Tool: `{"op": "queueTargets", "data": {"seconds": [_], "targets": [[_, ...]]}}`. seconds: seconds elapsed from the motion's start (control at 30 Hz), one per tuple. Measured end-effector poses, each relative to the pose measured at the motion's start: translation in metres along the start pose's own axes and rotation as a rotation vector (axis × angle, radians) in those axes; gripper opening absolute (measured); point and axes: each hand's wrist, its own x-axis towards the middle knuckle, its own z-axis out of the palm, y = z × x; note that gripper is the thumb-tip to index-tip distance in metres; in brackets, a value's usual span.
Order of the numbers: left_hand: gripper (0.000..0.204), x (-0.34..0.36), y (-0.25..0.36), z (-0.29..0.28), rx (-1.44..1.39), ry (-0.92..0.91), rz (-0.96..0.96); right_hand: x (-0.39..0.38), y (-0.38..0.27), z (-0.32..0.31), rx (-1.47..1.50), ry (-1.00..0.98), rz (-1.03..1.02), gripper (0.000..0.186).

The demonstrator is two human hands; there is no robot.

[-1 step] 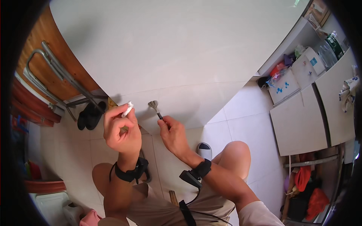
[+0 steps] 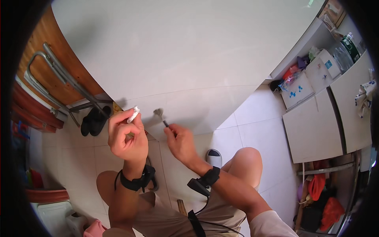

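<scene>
Pinched between the fingertips of my left hand is a small white crumpled piece, perhaps tissue or paper. My right hand, just right of it, is closed on the dark handle of a small brush, whose pale, flared bristles are blurred against the lower part of a large white panel. Whether the bristles touch the panel I cannot tell. Both of my wrists carry black straps with devices.
A folded metal-tube frame leans by a wooden board at left, above dark slippers. Pale cabinets line the right, with bags, a large bottle and red cloth. Tiled floor surrounds my bent legs.
My right hand has shifted a little leftward with the brush, whose bristles sit slightly lower and further left. My left hand has not visibly moved.
</scene>
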Motion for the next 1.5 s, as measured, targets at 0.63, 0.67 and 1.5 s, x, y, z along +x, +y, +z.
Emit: {"op": "queueTargets", "data": {"seconds": [0.63, 0.67, 1.5], "targets": [[0.029, -0.018, -0.012, 0.01, 0.035, -0.104, -0.125, 0.005, 0.017, -0.055, 0.597, 0.375, 0.445, 0.029], [0.029, -0.02, -0.015, 0.014, 0.033, -0.105, -0.127, 0.012, 0.019, -0.069, 0.725, 0.424, 0.448, 0.034], [0.024, -0.091, -0.053, 0.032, 0.112, -0.448, 0.106, 0.01, 0.033, -0.052, 0.87, 0.383, 0.513, 0.027]]}}
